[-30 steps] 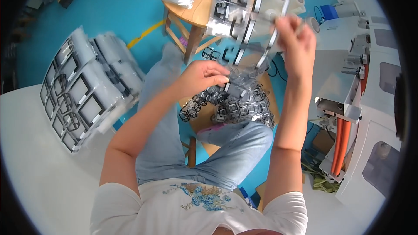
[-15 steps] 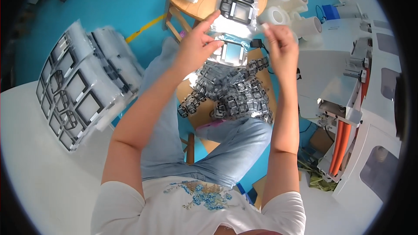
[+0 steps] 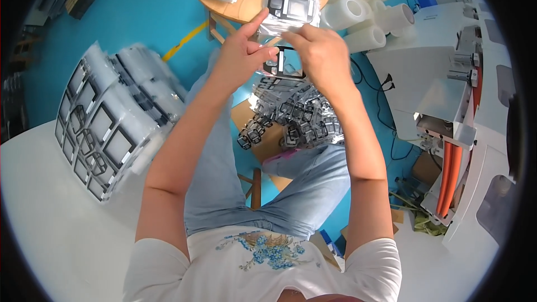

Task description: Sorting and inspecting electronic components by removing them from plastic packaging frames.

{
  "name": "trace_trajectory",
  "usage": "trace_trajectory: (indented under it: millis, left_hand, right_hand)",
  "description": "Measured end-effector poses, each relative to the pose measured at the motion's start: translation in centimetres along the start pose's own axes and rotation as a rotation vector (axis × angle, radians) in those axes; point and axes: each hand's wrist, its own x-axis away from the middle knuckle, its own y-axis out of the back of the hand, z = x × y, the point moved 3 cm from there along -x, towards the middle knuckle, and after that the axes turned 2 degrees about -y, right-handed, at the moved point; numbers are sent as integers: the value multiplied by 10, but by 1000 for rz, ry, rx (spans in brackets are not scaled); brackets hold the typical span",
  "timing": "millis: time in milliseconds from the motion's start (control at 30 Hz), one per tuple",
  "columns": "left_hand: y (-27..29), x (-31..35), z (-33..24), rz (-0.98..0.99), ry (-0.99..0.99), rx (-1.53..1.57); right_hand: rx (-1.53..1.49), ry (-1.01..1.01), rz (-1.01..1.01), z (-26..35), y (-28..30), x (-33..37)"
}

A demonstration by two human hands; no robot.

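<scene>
Blue floor [image 3: 151,19] surrounds the round wooden stool [image 3: 240,11]. At its near edge, your left hand [image 3: 238,59], thumb and forefinger parted, and curled right hand [image 3: 324,59] flank black rectangular frames in clear film [image 3: 288,62]; whether either pinches them, I cannot tell.

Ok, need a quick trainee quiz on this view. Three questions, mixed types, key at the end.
1. True or false: the stack of film-covered black frames is on the person's right.

2. What is the left hand touching?
A) a clear plastic roll
B) a film strip with black frames
C) the orange tubes

3. Fill in: on the blue floor, the line nearest the wooden stool is coloured ____.

Key: 1. False, it is on the left. 2. B. 3. Yellow.
</scene>
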Motion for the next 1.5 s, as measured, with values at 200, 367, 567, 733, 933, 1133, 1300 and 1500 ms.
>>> trace_trajectory:
  millis: [200,367,567,733,933,1133,1300,1500]
  left_hand:
    - [0,5,-1,9,-5,-58]
    - [2,2,0,-8,-40,-117]
    - [-4,-3,-27,-289,-376,-944]
    - [-21,-37,-53,-367,-883,-1168]
    - [-21,-63,-37,-123,-857,-1328]
    - [-16,-55,-44,-122,-809,-1208]
    - [-13,-12,-8,94,-294,128]
    - [-32,29,24,-89,-200,96]
  right_hand:
    - [-75,-472,22,-34,37,63]
    - [-1085,-927,78,-31,-36,83]
    - [-1261,-1033,164,-20,-44,80]
    - [-1260,-1043,165,-19,-45,82]
    - [-1113,-838,123,-17,-47,105]
    - [-1096,-683,63,-7,1,110]
    - [-1180,-671,-216,-25,75,55]
    - [-845,-595,-295,-83,68,-60]
